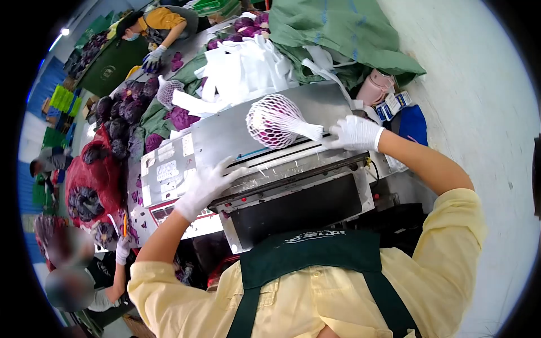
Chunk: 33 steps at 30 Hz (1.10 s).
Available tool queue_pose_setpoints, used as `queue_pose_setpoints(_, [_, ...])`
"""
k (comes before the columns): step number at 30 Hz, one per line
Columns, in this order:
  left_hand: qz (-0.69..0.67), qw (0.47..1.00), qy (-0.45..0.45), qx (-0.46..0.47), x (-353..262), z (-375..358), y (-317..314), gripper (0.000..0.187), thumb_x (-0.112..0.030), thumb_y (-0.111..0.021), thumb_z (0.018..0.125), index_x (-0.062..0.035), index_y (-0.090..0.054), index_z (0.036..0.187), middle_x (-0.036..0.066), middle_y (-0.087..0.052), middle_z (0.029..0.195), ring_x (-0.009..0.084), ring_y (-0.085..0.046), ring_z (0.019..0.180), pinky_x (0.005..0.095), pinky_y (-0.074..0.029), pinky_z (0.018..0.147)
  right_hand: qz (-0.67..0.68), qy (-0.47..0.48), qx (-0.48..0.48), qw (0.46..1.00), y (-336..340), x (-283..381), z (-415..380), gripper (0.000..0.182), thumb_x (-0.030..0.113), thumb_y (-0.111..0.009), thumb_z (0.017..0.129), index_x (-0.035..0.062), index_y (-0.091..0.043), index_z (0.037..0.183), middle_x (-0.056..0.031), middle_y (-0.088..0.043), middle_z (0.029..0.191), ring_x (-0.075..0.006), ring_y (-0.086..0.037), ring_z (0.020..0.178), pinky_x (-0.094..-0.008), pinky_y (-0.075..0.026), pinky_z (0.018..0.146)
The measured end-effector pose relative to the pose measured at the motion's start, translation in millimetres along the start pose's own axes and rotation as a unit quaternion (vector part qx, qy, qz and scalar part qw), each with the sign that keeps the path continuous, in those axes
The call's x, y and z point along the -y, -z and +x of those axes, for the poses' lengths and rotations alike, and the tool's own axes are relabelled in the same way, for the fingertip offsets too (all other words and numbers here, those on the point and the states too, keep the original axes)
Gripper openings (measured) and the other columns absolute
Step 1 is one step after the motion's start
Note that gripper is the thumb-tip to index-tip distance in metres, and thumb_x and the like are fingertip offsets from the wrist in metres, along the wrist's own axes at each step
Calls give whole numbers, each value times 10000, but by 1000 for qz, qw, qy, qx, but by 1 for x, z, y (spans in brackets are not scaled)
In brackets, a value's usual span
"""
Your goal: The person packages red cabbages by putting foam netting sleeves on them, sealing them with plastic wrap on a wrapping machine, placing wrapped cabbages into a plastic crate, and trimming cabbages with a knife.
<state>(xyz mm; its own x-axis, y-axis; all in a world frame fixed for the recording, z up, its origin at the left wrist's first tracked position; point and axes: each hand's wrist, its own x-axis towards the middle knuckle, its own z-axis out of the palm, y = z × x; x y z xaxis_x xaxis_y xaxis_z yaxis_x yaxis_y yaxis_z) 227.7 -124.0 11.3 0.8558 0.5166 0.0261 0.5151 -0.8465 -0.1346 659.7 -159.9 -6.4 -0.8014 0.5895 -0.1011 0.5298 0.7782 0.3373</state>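
Note:
A red cabbage in a white foam net sleeve [273, 121] lies on the metal top of a long bar-type machine, probably a heat sealer [217, 138]. The sleeve's gathered tail points right, across the narrow strip. My right hand [356, 133], in a white glove, is beside the tail's end with its fingers stretched toward it; no firm grip shows. My left hand [205, 187], also gloved, has its fingers spread at the left end of the machine's dark front bar [287, 183]. Nothing is held in it.
White foam sleeves [245, 70] are heaped behind the machine, near a green sack [338, 28]. Red cabbages [132, 101] and a red mesh bag [93, 174] are on the left. A pink cup [376, 88] stands at right. Co-workers are at the far side and left.

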Motion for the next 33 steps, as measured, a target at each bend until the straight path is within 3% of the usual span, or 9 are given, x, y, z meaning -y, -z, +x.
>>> queue_pose_setpoints(4, [-60, 988, -15, -141, -16, 13, -42, 288, -174, -650, 817, -230, -660, 1100, 42, -599, 1227, 231, -671, 820, 355, -554, 678, 195, -93, -76, 974, -2, 32, 22, 106, 147, -564, 870, 89, -603, 950, -103, -604, 809, -251, -659, 709, -383, -539, 590])
queue_pose_setpoints(8, [-549, 768, 329, -29, -37, -16, -14, 126, -85, -547, 949, -21, -654, 970, 129, -685, 1017, 187, -701, 834, 298, -550, 699, 632, -305, 21, 712, 63, 40, -3, 111, 104, -517, 944, 36, -584, 888, -90, -640, 814, -180, -668, 642, -352, -545, 609])
queue_pose_setpoints(10, [-641, 677, 248, -264, -48, -26, 19, 141, -102, -518, 980, -10, -623, 997, 119, -710, 903, 157, -685, 715, 280, -544, 692, 739, -290, -77, 604, 86, 28, -16, 108, 88, -480, 971, 15, -544, 923, -101, -669, 869, -158, -678, 731, -282, -541, 643])
queue_pose_setpoints(14, [-533, 737, 169, -380, -10, 7, 61, 319, -51, -593, 888, -1, -546, 1200, 165, -622, 1179, 249, -632, 1068, 385, -494, 952, 628, -338, -361, 601, 126, -18, 13, 93, 97, -514, 980, 14, -550, 956, -90, -671, 860, -155, -687, 821, -255, -534, 687])
queue_pose_setpoints(15, [-509, 748, 125, -406, 3, 36, 58, 509, -104, -721, 829, 7, -507, 1277, 161, -560, 1306, 231, -577, 1174, 345, -475, 968, 472, -331, -380, 724, 104, -33, 29, 65, 47, -526, 957, 14, -562, 999, -84, -683, 888, -155, -684, 844, -254, -525, 753])
queue_pose_setpoints(19, [-312, 938, 40, -145, 35, 103, -15, 1297, -376, -930, 469, -28, -224, 1501, 286, -212, 1530, 393, -204, 1440, 400, -175, 1187, 342, -202, -189, 898, 25, -50, 93, 443, 28, -512, 903, 45, -445, 1341, -186, -573, 1256, -255, -579, 1153, -315, -447, 977])
queue_pose_setpoints(26, [-751, 634, 178, -53, 7, 114, -23, 869, -392, -758, 812, -59, -297, 1469, 140, -515, 1343, 204, -541, 1174, 334, -442, 1028, 634, -123, -122, 754, 9, -13, 93, 928, 125, -734, 754, 15, -183, 1494, -154, -392, 1422, -210, -391, 1314, -335, -292, 1134])
queue_pose_setpoints(32, [-848, 334, 271, 308, -91, 36, 20, 853, -698, -416, 905, -71, -322, 1476, 149, -431, 1453, 242, -466, 1295, 405, -418, 1063, 951, -212, 112, 197, 58, 110, 17, 887, -79, -597, 715, 93, -210, 1495, -114, -529, 1289, -203, -527, 1192, -312, -526, 929])
queue_pose_setpoints(33, [-830, 346, 287, 331, -103, 29, 18, 844, -711, -376, 908, -82, -344, 1469, 144, -439, 1451, 242, -470, 1292, 395, -420, 1060, 940, -216, 166, 206, 54, 124, 11, 796, -35, -604, 743, 71, -275, 1461, -117, -534, 1276, -205, -545, 1169, -314, -532, 921])
